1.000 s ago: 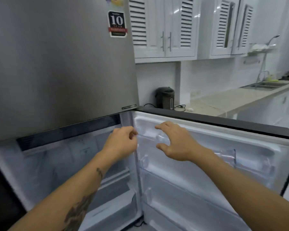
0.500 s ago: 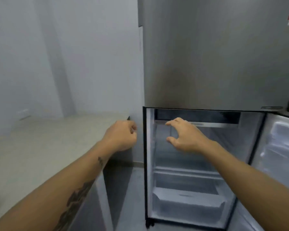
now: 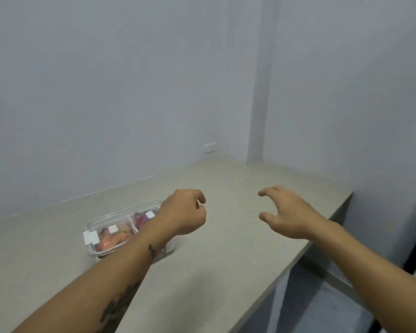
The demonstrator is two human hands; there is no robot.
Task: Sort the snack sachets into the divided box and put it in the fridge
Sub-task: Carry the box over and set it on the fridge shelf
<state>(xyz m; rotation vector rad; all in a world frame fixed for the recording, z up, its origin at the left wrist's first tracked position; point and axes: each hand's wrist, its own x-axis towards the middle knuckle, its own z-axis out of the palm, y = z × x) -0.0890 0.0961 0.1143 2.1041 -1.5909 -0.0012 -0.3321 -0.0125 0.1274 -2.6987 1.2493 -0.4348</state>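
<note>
Divided box (image 3: pixel 111 224) under left grip (image 3: pixel 181 212)

- Divided box (image 3: pixel 111 221) on countertop (image 3: pixel 226 236), left side, near back wall (image 3: pixel 106 92).
- Sachets (image 3: pixel 111 236) inside its compartments.
- Left hand (image 3: pixel 181 212) above box's right end; right hand (image 3: pixel 286 212) further right, over bare counter.
- Wall socket (image 3: pixel 210 147) behind, near corner.
</note>
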